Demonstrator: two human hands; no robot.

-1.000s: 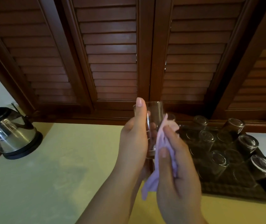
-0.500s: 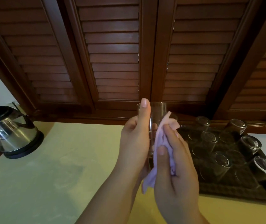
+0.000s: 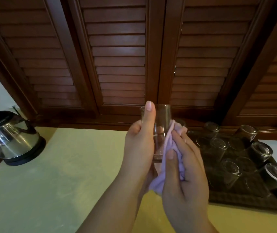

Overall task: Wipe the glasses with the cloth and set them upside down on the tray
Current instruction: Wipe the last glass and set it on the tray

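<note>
My left hand point(image 3: 140, 145) holds a clear tall glass point(image 3: 162, 125) upright above the counter, thumb laid along its near side up to the rim. Against the glass's right side my right hand point(image 3: 183, 175) presses a bunched lilac cloth point(image 3: 173, 148); the cloth's tail hangs below both hands. To the right lies a dark tray point(image 3: 245, 199) lined with a dark waffle mat, and several clear glasses point(image 3: 260, 151) stand on it upside down.
A steel electric kettle point(image 3: 11, 138) on a black base stands at the counter's left end. The pale yellow counter point(image 3: 58, 182) runs across the front. Dark wooden louvred shutters point(image 3: 117, 56) close off the back.
The right hand has slid the cloth down the glass, baring the upper part of its right side. The left hand still holds the glass in place.
</note>
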